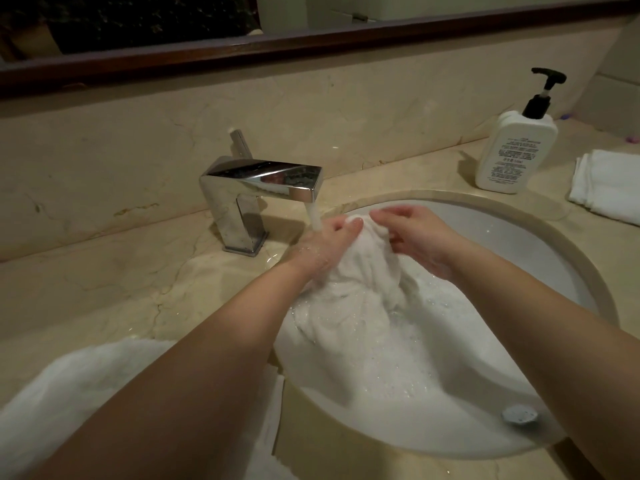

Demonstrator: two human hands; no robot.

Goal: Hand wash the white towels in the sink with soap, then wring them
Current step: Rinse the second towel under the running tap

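A wet, sudsy white towel (360, 292) hangs from my hands into the round white sink (540, 247), its lower part lying in foamy water. My left hand (323, 249) grips the towel's bunched top on the left, right under the running stream from the chrome faucet (263, 187). My right hand (414, 237) holds the same bunch from the right, fingers curled over the cloth. A white soap pump bottle (512, 150) with a black pump stands on the counter behind the sink, at the right.
Folded white towels (609, 185) lie on the marble counter at far right. Another white towel (86, 396) lies on the counter at lower left, under my left forearm. The sink's drain stopper (519, 414) shows at the front. A mirror frame runs along the back wall.
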